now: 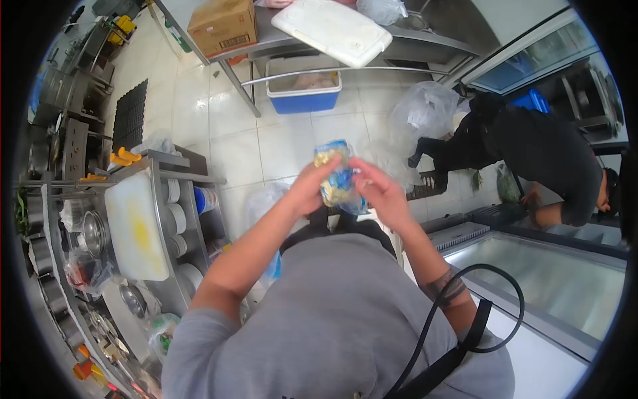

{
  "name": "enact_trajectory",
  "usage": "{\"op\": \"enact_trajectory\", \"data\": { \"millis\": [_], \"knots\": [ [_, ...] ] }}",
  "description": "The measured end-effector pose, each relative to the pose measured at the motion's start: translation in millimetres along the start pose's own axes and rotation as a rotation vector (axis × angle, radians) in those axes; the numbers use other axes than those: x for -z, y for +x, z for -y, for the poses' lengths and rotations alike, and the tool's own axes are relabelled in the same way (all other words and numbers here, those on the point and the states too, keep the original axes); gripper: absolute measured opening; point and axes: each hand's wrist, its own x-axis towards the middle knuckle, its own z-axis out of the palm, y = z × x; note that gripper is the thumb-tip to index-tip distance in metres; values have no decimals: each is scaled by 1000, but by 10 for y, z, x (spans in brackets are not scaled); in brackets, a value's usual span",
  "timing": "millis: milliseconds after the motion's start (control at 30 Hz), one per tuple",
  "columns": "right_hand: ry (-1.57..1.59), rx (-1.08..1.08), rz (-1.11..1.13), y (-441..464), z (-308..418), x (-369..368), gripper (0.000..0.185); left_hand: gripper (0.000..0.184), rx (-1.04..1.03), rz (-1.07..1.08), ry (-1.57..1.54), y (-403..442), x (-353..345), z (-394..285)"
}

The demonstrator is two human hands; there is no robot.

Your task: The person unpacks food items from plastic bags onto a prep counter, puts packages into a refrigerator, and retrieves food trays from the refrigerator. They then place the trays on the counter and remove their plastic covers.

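Note:
In front of my waist is a clear plastic bag with blue printing [337, 193] and pale yellow pieces inside; I cannot make out exactly what they are. My left hand [307, 190] is closed around its left side, with the thumb across the front. At the right edge of the bag, my right hand [383, 194] has its fingers bent and pinching the plastic. The bag is held up above the tiled floor, and part of it is hidden behind my fingers.
Ahead, a blue-and-white cooler [304, 100] sits beneath a steel table with a white lid [332, 32] and cardboard box [222, 28]. Left is a cutting board [138, 226]. A glass-topped freezer [538, 279] and a bending co-worker [545, 149] are right, near plastic bags [425, 116].

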Motion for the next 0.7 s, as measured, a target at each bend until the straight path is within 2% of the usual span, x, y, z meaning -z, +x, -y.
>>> {"op": "enact_trajectory", "data": {
  "millis": [33, 100, 167, 233, 267, 300, 367, 400, 433, 500, 533, 567, 633, 700],
  "knots": [
    [1, -19, 4, 65, -23, 15, 53, 61, 12, -8, -14, -1, 38, -61],
    [-67, 40, -143, 225, -77, 54, 50, 61, -26, 161, -276, -16, 126, -161],
    [-69, -16, -76, 396, -14, 15, 55, 63, -95, 118, -330, -16, 177, -208],
    [234, -141, 15, 573, 12, -123, 65, 67, -173, -36, -259, -30, 283, -217],
    [269, -255, 84, 628, 70, -195, 70, 66, -230, -161, -173, -59, 274, -224],
    [247, -266, 129, 711, 76, -300, 70, 66, -262, -190, -201, -91, 264, -245],
    [480, -288, 289, 839, 20, -520, 71, 65, -441, -591, 470, -148, 268, -194],
    [305, -269, 295, 883, 7, -610, 69, 73, -493, -715, 405, -154, 249, -120],
    [280, -311, 364, 918, -24, -685, 69, 73, -493, -786, 355, -205, 263, -61],
    [357, -431, 500, 1029, -77, -762, 72, 87, -484, -894, 394, -347, 334, 6],
    [284, -429, 539, 1135, -428, -717, 79, 96, -505, -936, 392, -420, 395, 89],
    [263, -458, 587, 1153, -428, -768, 79, 96, -504, -986, 356, -477, 433, 177],
    [315, -579, 694, 1147, -381, -818, 84, 97, -507, -911, 130, -574, 443, 380],
    [254, -654, 833, 1197, -432, -827, 84, 95, -480, -1049, 107, -583, 442, 594]
  ]
}}
